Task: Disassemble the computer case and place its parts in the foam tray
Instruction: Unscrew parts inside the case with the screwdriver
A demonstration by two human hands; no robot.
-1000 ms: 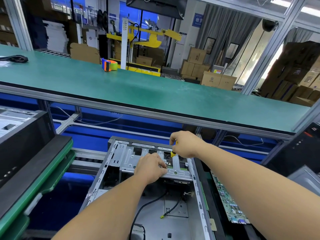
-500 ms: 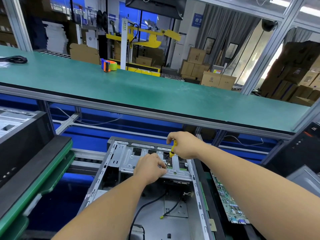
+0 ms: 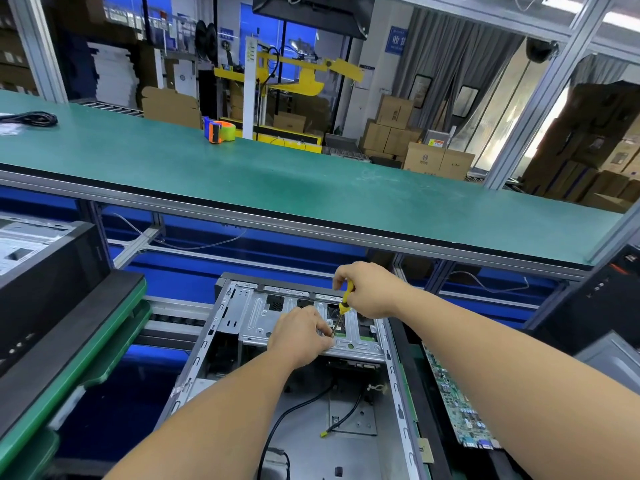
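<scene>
An open grey computer case [image 3: 207,348] lies flat below me, with a metal drive bracket [image 3: 256,320] across its far end. My right hand [image 3: 370,289] grips a yellow-handled screwdriver [image 3: 344,301], its shaft angled down onto the bracket. My left hand [image 3: 299,336] rests on the bracket beside the tip, fingers curled near the shaft; whether they pinch anything is hidden. Loose black cables [image 3: 291,417] lie on the case floor. A green circuit board [image 3: 457,403] lies to the right of the case.
A long green workbench [image 3: 277,181] spans the view above the case, with a tape dispenser [image 3: 220,130] and a black cord [image 3: 33,118] on it. Black computer towers stand at left [image 3: 45,271] and right [image 3: 595,299]. Green trays [image 3: 104,351] are stacked at left.
My right hand has shifted slightly on the screwdriver handle, showing more yellow. My left hand stays on the bracket by the tip.
</scene>
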